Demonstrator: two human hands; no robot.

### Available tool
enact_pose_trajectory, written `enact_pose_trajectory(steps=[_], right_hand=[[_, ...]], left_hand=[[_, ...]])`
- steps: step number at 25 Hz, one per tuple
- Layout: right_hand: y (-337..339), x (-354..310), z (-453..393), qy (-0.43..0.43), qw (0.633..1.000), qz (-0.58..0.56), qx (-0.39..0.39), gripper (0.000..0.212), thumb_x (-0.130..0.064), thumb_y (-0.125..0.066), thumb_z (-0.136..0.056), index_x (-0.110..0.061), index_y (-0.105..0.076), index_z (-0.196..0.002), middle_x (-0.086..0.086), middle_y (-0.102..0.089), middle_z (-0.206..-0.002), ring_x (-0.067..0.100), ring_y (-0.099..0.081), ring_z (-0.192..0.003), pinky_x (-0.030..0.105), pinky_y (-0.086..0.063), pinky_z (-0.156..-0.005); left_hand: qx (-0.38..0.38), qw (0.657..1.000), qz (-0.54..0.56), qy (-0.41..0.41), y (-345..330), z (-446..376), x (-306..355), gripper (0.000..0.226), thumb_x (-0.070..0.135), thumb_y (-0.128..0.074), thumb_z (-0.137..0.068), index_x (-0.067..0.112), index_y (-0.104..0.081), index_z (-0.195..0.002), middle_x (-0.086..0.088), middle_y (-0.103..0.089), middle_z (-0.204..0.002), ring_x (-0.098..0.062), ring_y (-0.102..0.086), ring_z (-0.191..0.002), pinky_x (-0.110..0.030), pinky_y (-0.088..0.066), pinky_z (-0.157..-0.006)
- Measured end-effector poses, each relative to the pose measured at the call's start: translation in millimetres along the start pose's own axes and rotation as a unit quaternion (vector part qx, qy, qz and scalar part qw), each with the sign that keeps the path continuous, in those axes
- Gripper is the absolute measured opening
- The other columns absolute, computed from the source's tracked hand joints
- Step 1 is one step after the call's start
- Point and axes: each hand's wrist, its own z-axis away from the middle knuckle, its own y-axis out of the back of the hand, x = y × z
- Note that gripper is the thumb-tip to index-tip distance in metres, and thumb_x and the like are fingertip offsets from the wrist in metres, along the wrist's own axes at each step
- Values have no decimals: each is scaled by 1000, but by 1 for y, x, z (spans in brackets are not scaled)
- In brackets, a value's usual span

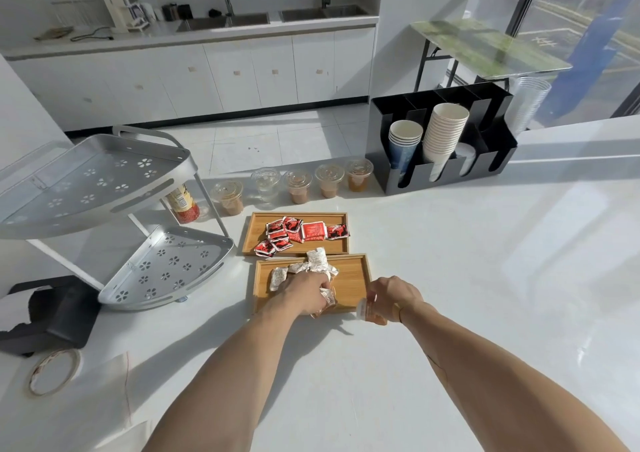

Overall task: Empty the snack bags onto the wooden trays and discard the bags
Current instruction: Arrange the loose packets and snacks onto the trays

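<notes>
Two wooden trays lie side by side on the white counter. The far tray (252, 233) holds several red snack packets (299, 231). The near tray (356, 278) holds several pale silvery snack packets (313, 264). My left hand (304, 290) rests over the near tray, fingers closed on a clear crinkled snack bag (327, 301) with some packets. At the near tray's right front corner, my right hand (393, 295) pinches the other end of the bag, an orange and white piece (369, 313).
A two-tier silver corner rack (104, 188) stands left of the trays. Several lidded plastic cups (298, 184) line up behind them. A black cup holder (443, 146) with paper cups is at back right. A tape roll (52, 372) and a black object (52, 313) lie at near left.
</notes>
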Motion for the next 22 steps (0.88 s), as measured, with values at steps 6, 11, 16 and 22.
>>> enact_pose_trajectory(steps=[6,11,16,22], right_hand=[[6,7,-32,8,999,-31,-16,26,-22,-56,-78,-30,-68,-100,-5,-60,-85,22,-62,-85,24,-40,-64],[-4,3,-61,38,999,-8,-18,24,-23,-58,-85,-27,-68,-106,-1,-61,-87,23,-61,-83,27,-42,-63],[-12,-1,-79,67,998,4,17,31,-24,-50,-93,-37,-66,-117,3,-69,-104,25,-61,-101,32,-46,-75],[-25,0,-89,67,995,33,69,28,-24,-54,-92,-35,-68,-114,-1,-68,-101,24,-48,-105,35,-39,-79]], left_hand=[[40,999,-8,20,-6,-31,9,41,18,-58,-83,37,-62,-119,-8,-60,-127,-30,-59,-109,-37,-51,-89],[50,998,-32,27,-21,-59,7,40,21,-60,-89,37,-61,-125,-9,-51,-132,-31,-41,-118,-40,-35,-98],[32,998,-39,32,-31,-75,3,40,14,-55,-92,34,-61,-126,-7,-48,-125,-33,-33,-117,-42,-30,-100],[83,992,-92,-30,-35,-88,-2,41,8,-60,-86,28,-65,-122,2,-54,-123,-23,-35,-117,-44,-29,-95]])
